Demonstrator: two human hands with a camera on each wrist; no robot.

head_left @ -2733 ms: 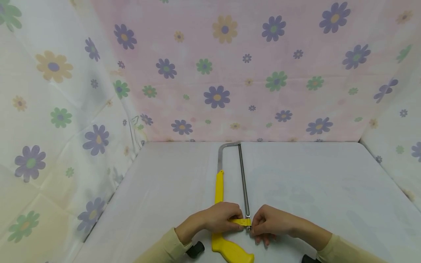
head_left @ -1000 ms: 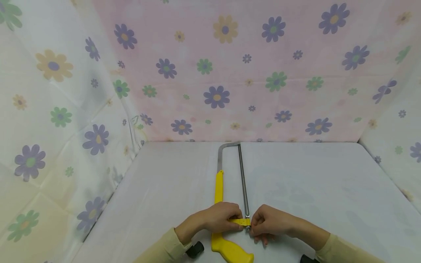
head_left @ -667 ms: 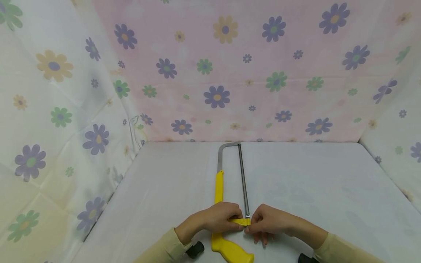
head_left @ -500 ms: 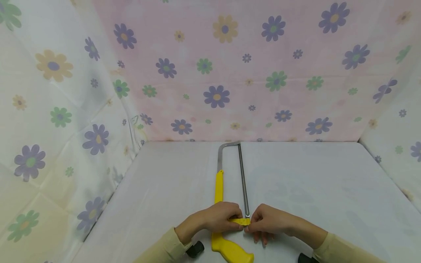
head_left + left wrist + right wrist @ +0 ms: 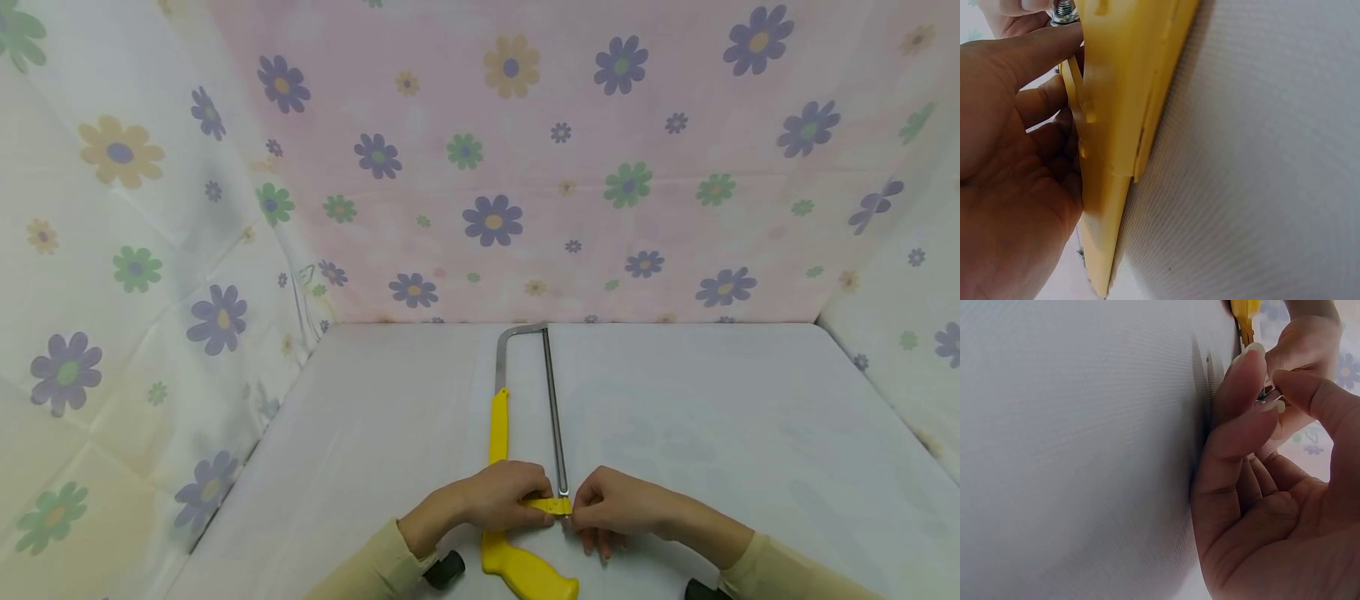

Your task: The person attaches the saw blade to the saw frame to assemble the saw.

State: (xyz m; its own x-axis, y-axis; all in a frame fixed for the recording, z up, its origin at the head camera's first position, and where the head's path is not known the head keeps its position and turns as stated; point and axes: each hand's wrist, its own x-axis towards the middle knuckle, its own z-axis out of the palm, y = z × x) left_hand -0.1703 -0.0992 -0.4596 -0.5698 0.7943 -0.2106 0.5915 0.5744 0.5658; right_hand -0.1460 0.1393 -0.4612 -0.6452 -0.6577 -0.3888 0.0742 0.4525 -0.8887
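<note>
A hacksaw with a yellow frame [image 5: 498,425] lies flat in the head view, its handle [image 5: 534,573] toward me and its blade [image 5: 556,408] on the right side. My left hand [image 5: 501,497] grips the yellow cross-arm [image 5: 557,506] at the near end of the blade, thumb on the near side. Beside that end, my right hand [image 5: 626,504] pinches the small metal nut on the tension screw between thumb and fingertips. Threads of the screw [image 5: 1064,9] show in the left wrist view. In the right wrist view the fingertips partly cover the metal nut [image 5: 1267,395].
The hacksaw rests on a white-covered table [image 5: 712,400]. Its far end reaches close to the back edge, where a pink flowered cloth [image 5: 570,167] hangs. White flowered cloth [image 5: 150,333] closes off the left side, with more at the right.
My right thumb and fingertips slid left over the nut, then drew slightly back to the right, turning about it. My left hand and the hacksaw have stayed in place.
</note>
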